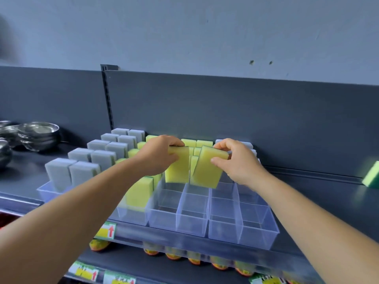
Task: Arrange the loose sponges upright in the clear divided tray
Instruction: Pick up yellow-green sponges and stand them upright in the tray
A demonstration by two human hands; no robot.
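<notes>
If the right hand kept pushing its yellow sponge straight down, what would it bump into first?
Probably the clear divided tray: the right hand holds its yellow sponge tilted just above an empty compartment, so its lower edge would likely meet a divider wall or the floor. Depth is unclear.

Steel bowls (38, 136) sat stacked at the far left of the grey shelf (320, 193). Price tags (105, 230) hung along the shelf's front edge.
</notes>
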